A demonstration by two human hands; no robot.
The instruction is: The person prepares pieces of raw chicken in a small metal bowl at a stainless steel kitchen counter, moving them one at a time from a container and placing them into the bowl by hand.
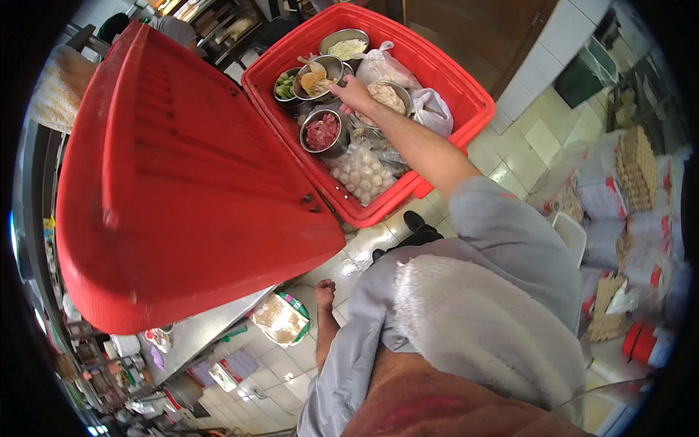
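Observation:
My right hand (354, 94) reaches into an open red insulated chest (453, 90), its fingers at the rim of a tilted metal bowl (332, 61) holding orange and pale food. The fingertips' exact hold is partly hidden. Around it are a bowl of green vegetables (285, 86), a bowl of pale shredded food (348, 49), a metal container of raw red meat (322, 132) and a bowl of pale minced food (386, 98), partly behind my forearm. Away from the chest, my left hand (325, 292) hangs low with curled fingers and nothing visible in it.
The chest's raised red lid (207, 196) stands to the left. Plastic bags (363, 172) of pale round pieces and other food fill the chest. A steel table (210, 325) lies below the lid. Stacked egg trays (636, 169) and packages stand right. Another person (173, 30) is at upper left.

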